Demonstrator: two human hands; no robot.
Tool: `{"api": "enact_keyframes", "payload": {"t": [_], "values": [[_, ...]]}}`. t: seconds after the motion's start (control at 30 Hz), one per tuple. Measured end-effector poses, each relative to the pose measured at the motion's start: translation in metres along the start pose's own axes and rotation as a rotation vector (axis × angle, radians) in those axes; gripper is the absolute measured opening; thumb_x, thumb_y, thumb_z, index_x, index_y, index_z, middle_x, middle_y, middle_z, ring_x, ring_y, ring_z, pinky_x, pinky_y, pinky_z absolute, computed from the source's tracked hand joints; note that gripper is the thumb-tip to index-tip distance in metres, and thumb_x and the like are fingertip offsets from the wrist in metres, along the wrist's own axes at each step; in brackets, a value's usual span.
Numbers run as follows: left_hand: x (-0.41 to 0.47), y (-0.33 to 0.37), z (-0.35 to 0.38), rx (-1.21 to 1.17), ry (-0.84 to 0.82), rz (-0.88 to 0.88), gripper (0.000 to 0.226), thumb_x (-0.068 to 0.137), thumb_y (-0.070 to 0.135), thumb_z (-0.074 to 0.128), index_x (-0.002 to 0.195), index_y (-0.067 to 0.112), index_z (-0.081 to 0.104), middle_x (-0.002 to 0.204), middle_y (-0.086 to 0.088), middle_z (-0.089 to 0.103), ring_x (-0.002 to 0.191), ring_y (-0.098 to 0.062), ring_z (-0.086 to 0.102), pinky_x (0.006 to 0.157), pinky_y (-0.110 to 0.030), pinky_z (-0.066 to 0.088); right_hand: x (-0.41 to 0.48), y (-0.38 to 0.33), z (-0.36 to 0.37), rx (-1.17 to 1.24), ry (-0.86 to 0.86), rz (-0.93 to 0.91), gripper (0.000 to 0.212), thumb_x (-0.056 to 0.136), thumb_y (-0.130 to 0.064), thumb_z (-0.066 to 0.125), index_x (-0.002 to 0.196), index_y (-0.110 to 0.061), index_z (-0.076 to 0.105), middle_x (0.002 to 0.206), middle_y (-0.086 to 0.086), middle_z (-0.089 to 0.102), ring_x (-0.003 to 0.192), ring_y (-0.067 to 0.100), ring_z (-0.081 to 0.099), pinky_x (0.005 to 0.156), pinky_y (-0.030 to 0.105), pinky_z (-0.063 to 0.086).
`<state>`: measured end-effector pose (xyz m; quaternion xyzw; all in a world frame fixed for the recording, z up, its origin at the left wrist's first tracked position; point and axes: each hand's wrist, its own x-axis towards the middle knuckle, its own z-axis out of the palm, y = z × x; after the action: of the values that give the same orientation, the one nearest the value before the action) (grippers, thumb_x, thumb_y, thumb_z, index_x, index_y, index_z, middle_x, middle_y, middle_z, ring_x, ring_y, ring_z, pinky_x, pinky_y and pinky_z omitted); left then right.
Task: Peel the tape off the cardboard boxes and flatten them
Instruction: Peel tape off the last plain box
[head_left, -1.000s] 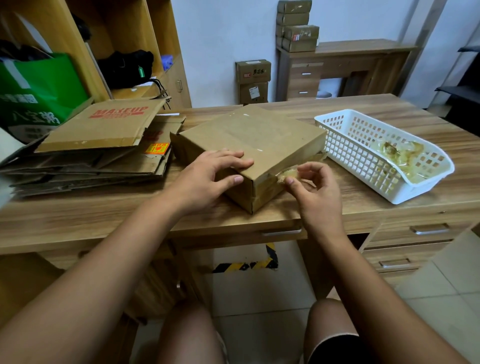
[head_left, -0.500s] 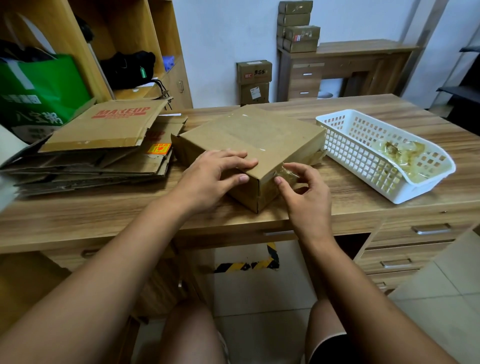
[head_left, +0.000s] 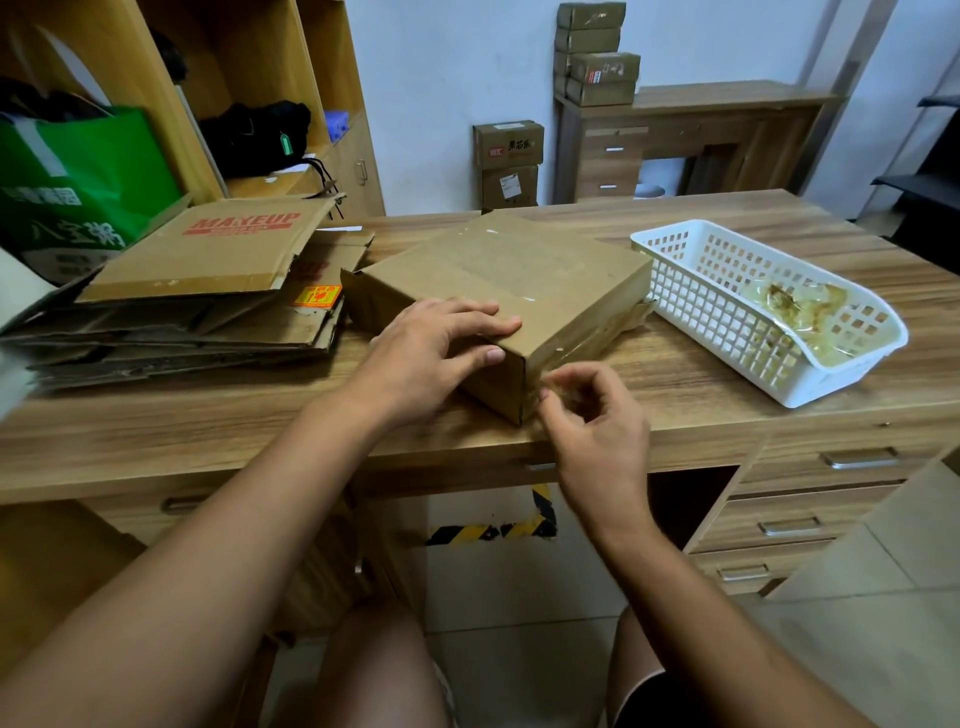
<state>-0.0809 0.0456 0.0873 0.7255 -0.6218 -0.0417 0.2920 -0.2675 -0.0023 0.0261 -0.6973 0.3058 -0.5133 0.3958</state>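
Closed cardboard box (head_left: 498, 286) at the centre of the bench (head_left: 727, 400), 1 corner pointing to 6 o'clock. Left hand (head_left: 431, 358) rests with straight fingers on the box top by that corner, thumb against the 7 o'clock face. Right hand (head_left: 592, 415), fingers curled, meets the clear tape (head_left: 587, 338) on the 5 o'clock face; whether it pinches the tape cannot be told. Flattened cardboard (head_left: 208, 312) at 9 o'clock; white basket (head_left: 675, 260) holding crumpled tape (head_left: 800, 317) at 3 o'clock
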Motion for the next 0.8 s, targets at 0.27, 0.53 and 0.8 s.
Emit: {"api": "enact_keyframes", "payload": {"t": [0.27,0.53,0.8], "values": [[0.000,0.003,0.002,0.021,0.014,-0.004,0.039,0.093,0.043,0.062,0.130,0.055,0.056,0.140,0.031,0.049,0.134,-0.001,0.036,0.111,-0.051,0.034,-0.024,-0.012,0.001,0.005,-0.124,-0.084,0.023,0.088,-0.003,0.070,0.103,-0.019,0.063,0.092,-0.009,0.065,0.091,0.010,0.065,0.076,0.021,0.053],[0.004,0.006,-0.001,0.041,0.005,-0.004,0.040,0.092,0.046,0.063,0.130,0.056,0.056,0.140,0.027,0.051,0.134,-0.005,0.038,0.112,-0.048,0.033,-0.012,-0.008,-0.016,-0.110,-0.066,0.020,0.028,0.097,-0.010,0.059,0.119,-0.027,0.065,0.115,-0.008,0.048,0.104,-0.001,0.054,0.081,0.014,0.047],[0.005,0.012,0.000,0.133,0.012,0.023,0.039,0.093,0.049,0.060,0.132,0.055,0.054,0.140,0.024,0.051,0.132,-0.006,0.039,0.108,-0.040,0.024,0.002,0.003,-0.025,-0.219,-0.091,0.012,0.025,0.097,-0.014,0.055,0.104,-0.034,0.069,0.105,-0.022,0.064,0.111,0.003,0.054,0.090,0.025,0.047]]}}
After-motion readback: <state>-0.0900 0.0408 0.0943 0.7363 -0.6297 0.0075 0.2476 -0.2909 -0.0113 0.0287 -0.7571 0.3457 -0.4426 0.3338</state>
